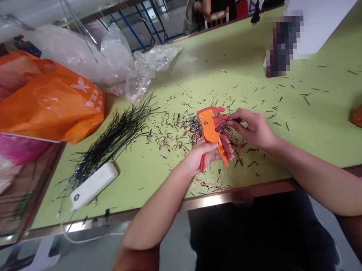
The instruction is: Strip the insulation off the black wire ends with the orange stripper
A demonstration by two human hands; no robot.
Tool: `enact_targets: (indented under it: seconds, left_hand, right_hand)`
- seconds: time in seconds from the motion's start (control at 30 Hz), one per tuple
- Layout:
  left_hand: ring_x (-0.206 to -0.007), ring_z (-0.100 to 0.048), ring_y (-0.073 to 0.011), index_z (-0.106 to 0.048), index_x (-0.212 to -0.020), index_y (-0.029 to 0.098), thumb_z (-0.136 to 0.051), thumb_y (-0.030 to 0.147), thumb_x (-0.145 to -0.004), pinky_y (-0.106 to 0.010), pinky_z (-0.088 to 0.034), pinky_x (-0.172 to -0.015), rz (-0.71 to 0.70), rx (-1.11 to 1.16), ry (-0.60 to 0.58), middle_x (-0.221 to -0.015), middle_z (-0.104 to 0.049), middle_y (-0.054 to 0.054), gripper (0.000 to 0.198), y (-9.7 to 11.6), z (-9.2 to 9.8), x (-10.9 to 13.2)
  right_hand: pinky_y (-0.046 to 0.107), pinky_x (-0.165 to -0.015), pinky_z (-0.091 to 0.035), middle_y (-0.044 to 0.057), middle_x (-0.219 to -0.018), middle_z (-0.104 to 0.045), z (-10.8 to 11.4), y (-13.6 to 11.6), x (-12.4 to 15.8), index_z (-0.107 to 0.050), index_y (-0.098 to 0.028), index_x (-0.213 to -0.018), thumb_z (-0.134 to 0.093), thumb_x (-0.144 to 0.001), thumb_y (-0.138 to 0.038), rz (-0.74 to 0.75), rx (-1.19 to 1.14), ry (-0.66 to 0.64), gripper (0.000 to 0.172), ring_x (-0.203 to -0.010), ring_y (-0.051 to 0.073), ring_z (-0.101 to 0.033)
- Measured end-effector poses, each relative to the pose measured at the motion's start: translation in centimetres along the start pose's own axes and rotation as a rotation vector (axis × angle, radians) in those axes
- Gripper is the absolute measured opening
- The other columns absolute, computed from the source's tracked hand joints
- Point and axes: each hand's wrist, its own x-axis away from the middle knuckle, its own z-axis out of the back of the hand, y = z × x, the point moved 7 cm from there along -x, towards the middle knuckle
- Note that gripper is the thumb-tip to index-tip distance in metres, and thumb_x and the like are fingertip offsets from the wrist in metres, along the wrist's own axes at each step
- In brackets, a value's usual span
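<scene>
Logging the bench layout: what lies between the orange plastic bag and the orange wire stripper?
Between the orange plastic bag and the wire stripper, the head view shows a bundle of black wires, then scattered cut wire pieces.

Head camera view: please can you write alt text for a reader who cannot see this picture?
The left hand grips an orange-and-red wire stripper while the right hand reaches to its red head. Wire offcuts are scattered over a green table. A bundle of black wires lies beside a white box, near an orange plastic bag.
</scene>
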Motion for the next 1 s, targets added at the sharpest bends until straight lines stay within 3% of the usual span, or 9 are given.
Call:
enact_targets:
  seconds: [0.53,0.83,0.9,1.0]
  left_hand:
    - [-0.101,-0.077,-0.0342,-0.066,-0.096,0.015,-0.078,0.049,-0.077,-0.050,-0.060,-0.092,0.080,0.091,-0.042,-0.095,-0.076,-0.014,0.040,-0.4,-0.8,0.1]
    - [-0.097,-0.077,-0.0352,-0.065,-0.097,0.016,-0.079,0.057,-0.074,-0.050,-0.060,-0.087,0.133,0.082,-0.136,-0.089,-0.074,-0.013,0.049,-0.8,-1.3,0.5]
    - [-0.098,-0.076,-0.0357,-0.065,-0.096,0.017,-0.080,0.058,-0.073,-0.050,-0.060,-0.087,0.136,0.084,-0.154,-0.088,-0.074,-0.013,0.050,-0.8,-1.5,0.5]
    - [-0.100,-0.076,-0.0368,-0.065,-0.096,0.017,-0.080,0.058,-0.071,-0.051,-0.060,-0.088,0.131,0.088,-0.143,-0.089,-0.075,-0.013,0.050,-0.7,-1.7,0.4]
  right_hand:
    - [0.033,-0.070,-0.057,0.005,-0.088,-0.076,-0.5,-1.0,0.3,-0.073,-0.023,-0.099,-0.066,-0.102,-0.024,0.074,0.052,-0.014,0.007,-0.077,0.018,-0.071]
    - [0.034,-0.073,-0.059,0.004,-0.090,-0.079,1.4,-1.3,0.2,-0.074,-0.026,-0.100,-0.065,-0.103,-0.024,0.087,0.001,0.170,0.009,-0.082,0.018,-0.073]
    - [0.034,-0.072,-0.060,0.004,-0.090,-0.079,1.1,-1.4,0.3,-0.074,-0.026,-0.100,-0.066,-0.103,-0.024,0.116,-0.005,0.149,0.009,-0.081,0.018,-0.074]
    - [0.033,-0.072,-0.061,0.005,-0.091,-0.079,-0.3,-1.9,0.6,-0.074,-0.025,-0.100,-0.067,-0.102,-0.023,0.180,-0.038,0.020,0.008,-0.082,0.018,-0.075]
